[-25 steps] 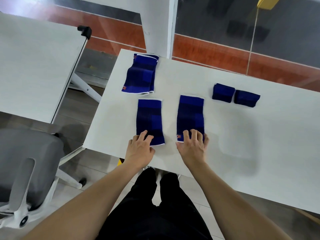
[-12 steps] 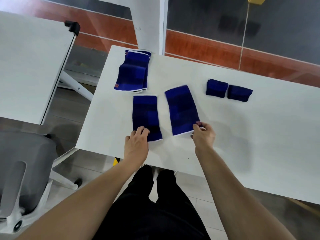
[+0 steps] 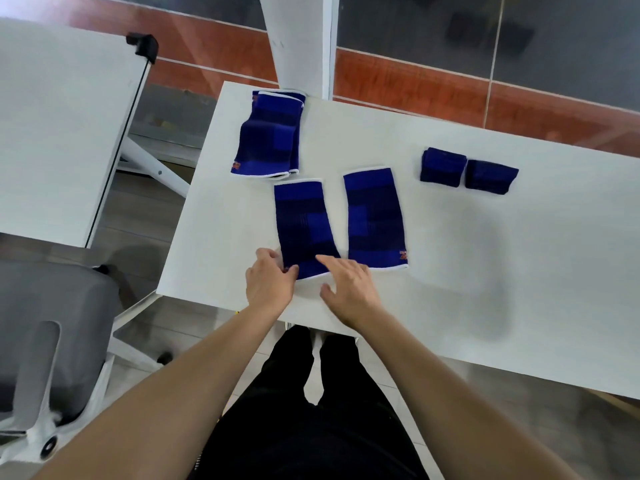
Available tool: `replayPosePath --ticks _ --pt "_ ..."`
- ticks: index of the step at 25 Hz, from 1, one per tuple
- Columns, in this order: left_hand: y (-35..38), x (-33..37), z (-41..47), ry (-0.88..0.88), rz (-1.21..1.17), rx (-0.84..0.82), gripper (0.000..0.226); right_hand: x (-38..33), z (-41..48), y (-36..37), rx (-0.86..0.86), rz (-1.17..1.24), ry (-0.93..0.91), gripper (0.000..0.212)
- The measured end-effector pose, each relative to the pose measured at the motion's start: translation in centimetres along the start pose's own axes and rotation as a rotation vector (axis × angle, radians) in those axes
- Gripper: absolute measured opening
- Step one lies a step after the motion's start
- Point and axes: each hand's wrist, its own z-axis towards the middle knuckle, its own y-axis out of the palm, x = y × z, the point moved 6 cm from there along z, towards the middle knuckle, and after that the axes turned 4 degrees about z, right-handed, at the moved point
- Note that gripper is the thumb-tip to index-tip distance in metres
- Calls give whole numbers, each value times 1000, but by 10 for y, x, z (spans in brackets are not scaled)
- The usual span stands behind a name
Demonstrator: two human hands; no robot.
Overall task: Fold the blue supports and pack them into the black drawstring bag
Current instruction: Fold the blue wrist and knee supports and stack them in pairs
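A white desk (image 3: 450, 271) is seen from above, with two bare forearms reaching onto its near edge. Two flat blue supports are laid side by side in the middle. The left support (image 3: 303, 226) is touched at its near end by both hands. The left hand (image 3: 270, 284) is placed at the near left corner, its fingers curled at the edge of the fabric; whether the fabric is actually pinched cannot be told. The right hand (image 3: 348, 289) is held open with fingers spread, the forefinger laid on the near right part of the same support and the palm resting on the bare desk. The right support (image 3: 374, 221) lies untouched just beside it, an orange logo showing at its near right corner. At the far left corner of the desk a stack of supports (image 3: 268, 136) is seen, one lying on another. Toward the far right, two small folded supports (image 3: 467, 169) are set next to each other, touching or nearly so. A grey chair (image 3: 45, 323) stands to the left, beside a second white desk (image 3: 59, 126). Black trousers (image 3: 311, 427) are visible below the desk edge.
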Motion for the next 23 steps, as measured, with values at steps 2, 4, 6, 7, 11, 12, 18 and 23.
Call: replayPosePath --ticks 2,4,6,7,11,12,18,23 --pt "10 7 2 -101 -201 -88 26 -4 1 9 -50 -115 -15 69" --pt "16 19 -2 -176 -495 -195 19 -5 -2 7 34 -211 -6 73" --pt "12 38 -9 -197 -771 -291 13 -4 -5 -5 214 -25 15 44" --pt "7 45 -11 -204 -848 -306 13 0 -5 -15 294 174 61 24" --pt "12 39 -4 -409 -749 -284 25 20 -4 -41 351 957 396 6" --pt "24 40 -5 -498 -791 -401 30 22 -5 -47 358 1084 443 8" --pt "37 109 22 -481 -1135 -483 12 56 -33 -76 442 1111 522 18" --pt "14 179 58 126 -691 -147 32 78 -47 -76 564 971 538 13"
